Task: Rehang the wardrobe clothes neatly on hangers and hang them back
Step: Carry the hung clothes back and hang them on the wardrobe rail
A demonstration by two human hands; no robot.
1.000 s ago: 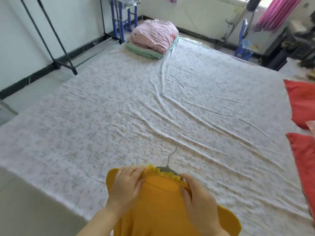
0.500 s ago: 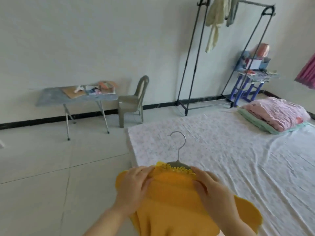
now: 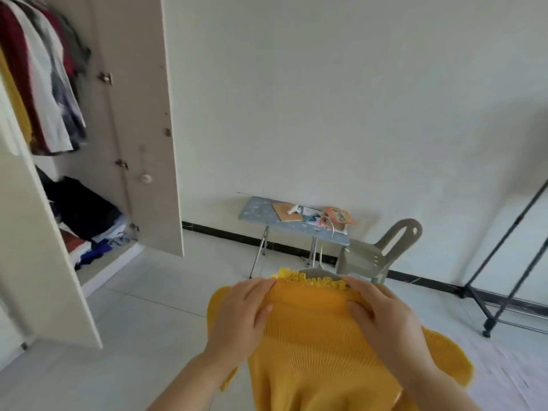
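The yellow top (image 3: 311,336) is held up out front, already threaded on a grey hanger (image 3: 318,270), with the hook (image 3: 321,256) poking up out of the frilly collar (image 3: 314,282). Each shoulder is pinched through the knit, one by the left hand (image 3: 243,315) and one by the right hand (image 3: 382,318), with fingers curled over the fabric.

The open wardrobe (image 3: 142,114) is off to the left, with clothes (image 3: 44,84) packed tight inside.

What could go wrong, as a guess: the hook itself isn't gripped, so one hand has to be freed for hanging. The stretchy knit could then be dragged off one hanger arm. With that crowding, neighbours could get knocked loose or the top bunched up.
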